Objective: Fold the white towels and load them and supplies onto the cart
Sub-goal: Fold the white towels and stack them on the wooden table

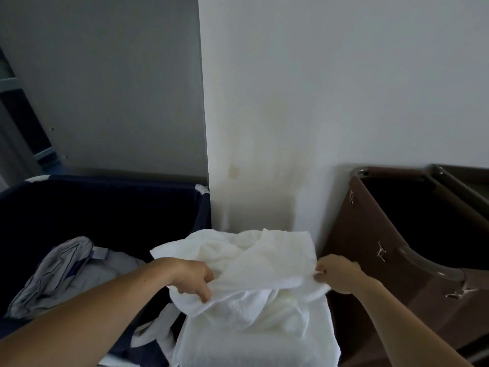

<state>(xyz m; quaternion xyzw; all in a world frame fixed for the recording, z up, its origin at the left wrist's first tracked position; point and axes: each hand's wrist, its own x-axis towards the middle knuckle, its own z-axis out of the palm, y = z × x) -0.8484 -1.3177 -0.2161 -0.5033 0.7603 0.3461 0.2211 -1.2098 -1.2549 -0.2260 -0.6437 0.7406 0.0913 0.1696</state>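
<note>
A rumpled white terry-cloth towel [251, 263] is stretched between both hands, above a heap of more soft white towels [254, 335]. The left hand [191, 278] curls its fingers round the towel's left edge; the right hand [336, 272] pinches the right edge. Left stands a dark navy fabric laundry bin [100, 205] holding crumpled grey linen [66, 271]; right, a brown cart bag [391, 250] on a rounded metal frame.

Towel [246, 263] between bin [105, 207] at left and cart [370, 247] at right, wall [291, 102] behind, linen [66, 271] inside the bin.
</note>
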